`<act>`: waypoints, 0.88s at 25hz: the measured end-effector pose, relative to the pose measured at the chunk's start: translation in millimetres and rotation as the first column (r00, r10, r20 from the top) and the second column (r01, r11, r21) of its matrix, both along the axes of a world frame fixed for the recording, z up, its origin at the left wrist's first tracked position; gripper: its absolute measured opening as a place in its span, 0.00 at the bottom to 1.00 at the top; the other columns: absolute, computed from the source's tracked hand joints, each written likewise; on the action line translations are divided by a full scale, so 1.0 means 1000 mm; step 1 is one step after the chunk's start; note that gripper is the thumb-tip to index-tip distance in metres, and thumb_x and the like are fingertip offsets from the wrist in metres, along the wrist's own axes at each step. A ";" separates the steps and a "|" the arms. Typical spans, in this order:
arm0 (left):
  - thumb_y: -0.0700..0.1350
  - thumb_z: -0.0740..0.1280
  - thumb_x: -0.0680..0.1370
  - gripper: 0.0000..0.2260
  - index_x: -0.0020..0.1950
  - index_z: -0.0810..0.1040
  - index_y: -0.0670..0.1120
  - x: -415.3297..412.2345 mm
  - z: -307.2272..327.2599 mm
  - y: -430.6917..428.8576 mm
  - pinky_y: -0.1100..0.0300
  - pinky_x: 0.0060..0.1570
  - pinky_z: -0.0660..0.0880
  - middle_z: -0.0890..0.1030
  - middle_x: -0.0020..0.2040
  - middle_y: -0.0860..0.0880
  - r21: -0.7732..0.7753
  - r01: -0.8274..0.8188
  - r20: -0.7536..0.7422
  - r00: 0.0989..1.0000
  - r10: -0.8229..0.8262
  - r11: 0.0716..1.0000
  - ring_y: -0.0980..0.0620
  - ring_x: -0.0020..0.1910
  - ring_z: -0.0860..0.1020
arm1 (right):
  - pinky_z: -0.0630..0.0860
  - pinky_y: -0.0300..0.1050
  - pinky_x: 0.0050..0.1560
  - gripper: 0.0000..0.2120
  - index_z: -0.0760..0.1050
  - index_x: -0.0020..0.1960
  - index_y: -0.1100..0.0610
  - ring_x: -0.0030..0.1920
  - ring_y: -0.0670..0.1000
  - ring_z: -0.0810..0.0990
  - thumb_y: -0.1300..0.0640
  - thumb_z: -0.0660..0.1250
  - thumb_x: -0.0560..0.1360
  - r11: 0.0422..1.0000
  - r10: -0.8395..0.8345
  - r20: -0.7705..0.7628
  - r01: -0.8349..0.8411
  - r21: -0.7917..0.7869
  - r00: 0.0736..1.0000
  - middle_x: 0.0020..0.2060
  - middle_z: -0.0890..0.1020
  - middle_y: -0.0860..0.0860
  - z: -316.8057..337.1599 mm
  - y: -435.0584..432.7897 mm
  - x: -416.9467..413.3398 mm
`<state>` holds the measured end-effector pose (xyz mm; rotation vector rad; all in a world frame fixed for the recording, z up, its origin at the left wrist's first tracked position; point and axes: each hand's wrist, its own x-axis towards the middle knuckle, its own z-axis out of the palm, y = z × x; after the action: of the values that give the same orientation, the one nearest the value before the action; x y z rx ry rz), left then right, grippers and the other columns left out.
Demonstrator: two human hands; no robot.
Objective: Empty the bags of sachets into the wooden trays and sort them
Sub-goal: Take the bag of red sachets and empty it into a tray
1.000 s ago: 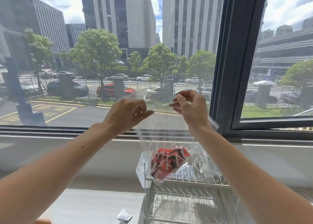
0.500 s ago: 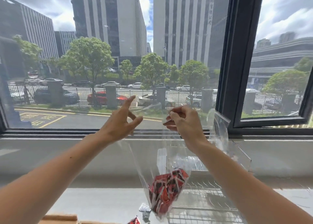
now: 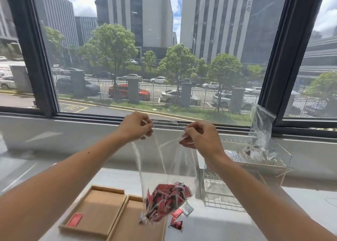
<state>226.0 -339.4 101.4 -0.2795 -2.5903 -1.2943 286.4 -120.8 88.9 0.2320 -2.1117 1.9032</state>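
Note:
A clear plastic bag (image 3: 164, 160) hangs in front of me with a bunch of red sachets (image 3: 166, 201) at its bottom. My left hand (image 3: 135, 125) pinches the bag's top edge on the left, my right hand (image 3: 199, 137) pinches it on the right, and the mouth is stretched between them. Below stand two wooden trays side by side: the left tray (image 3: 94, 209) holds one red sachet (image 3: 74, 219), the right tray (image 3: 133, 222) lies partly under the bag. A few loose sachets (image 3: 180, 216), red and silver, lie on the white table right of the trays.
A metal wire dish rack (image 3: 237, 177) stands at the right on the white table (image 3: 209, 228), with another clear bag (image 3: 261, 129) upright on its top tier. The window sill (image 3: 73, 131) and dark window frame run behind.
The view has tilted down, so the trays show now. My left hand, open half a second ago, has closed on the bag's top edge. Both hands have moved apart, pulling the mouth wide.

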 end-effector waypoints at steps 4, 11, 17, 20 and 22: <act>0.39 0.67 0.79 0.05 0.45 0.78 0.40 0.030 -0.002 -0.020 0.53 0.42 0.83 0.85 0.43 0.39 0.115 -0.079 0.035 0.997 0.075 0.990 0.45 0.42 0.85 | 0.83 0.47 0.36 0.05 0.79 0.42 0.64 0.31 0.55 0.83 0.67 0.66 0.76 0.975 0.205 0.043 -0.208 0.074 0.978 0.34 0.82 0.61 -0.003 -0.019 0.024; 0.37 0.69 0.77 0.03 0.44 0.80 0.37 0.091 0.008 -0.038 0.58 0.41 0.82 0.85 0.42 0.41 0.188 -0.213 0.036 0.977 0.210 0.959 0.50 0.42 0.86 | 0.84 0.49 0.46 0.03 0.81 0.47 0.61 0.38 0.56 0.85 0.65 0.69 0.76 0.784 0.588 0.138 -0.603 0.146 0.797 0.39 0.85 0.59 -0.039 -0.056 0.058; 0.38 0.65 0.74 0.09 0.44 0.81 0.33 0.144 0.005 -0.068 0.56 0.43 0.83 0.85 0.41 0.38 0.307 -0.393 0.002 0.911 0.413 0.867 0.48 0.40 0.86 | 0.81 0.44 0.40 0.05 0.81 0.48 0.59 0.37 0.52 0.84 0.64 0.67 0.77 0.821 0.549 0.089 -0.556 0.130 0.831 0.38 0.85 0.57 -0.063 -0.087 0.062; 0.45 0.66 0.77 0.14 0.44 0.81 0.33 0.162 0.001 -0.081 0.56 0.41 0.83 0.85 0.40 0.38 0.376 -0.447 0.042 0.884 0.467 0.812 0.46 0.40 0.86 | 0.82 0.51 0.44 0.05 0.79 0.50 0.58 0.40 0.53 0.83 0.63 0.64 0.77 0.910 0.376 0.158 -0.396 0.124 0.913 0.42 0.83 0.57 -0.095 -0.105 0.043; 0.48 0.71 0.76 0.17 0.45 0.80 0.32 0.170 -0.003 -0.089 0.60 0.38 0.81 0.85 0.39 0.38 0.338 -0.445 0.042 0.888 0.459 0.830 0.48 0.38 0.86 | 0.81 0.55 0.51 0.06 0.77 0.52 0.55 0.44 0.54 0.83 0.60 0.64 0.77 0.903 0.346 0.301 -0.402 0.149 0.889 0.46 0.83 0.56 -0.127 -0.118 0.036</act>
<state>396.1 -428.5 98.7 0.3498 -2.1515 -1.4836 322.1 -239.2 -37.8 0.4879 -2.6136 2.0102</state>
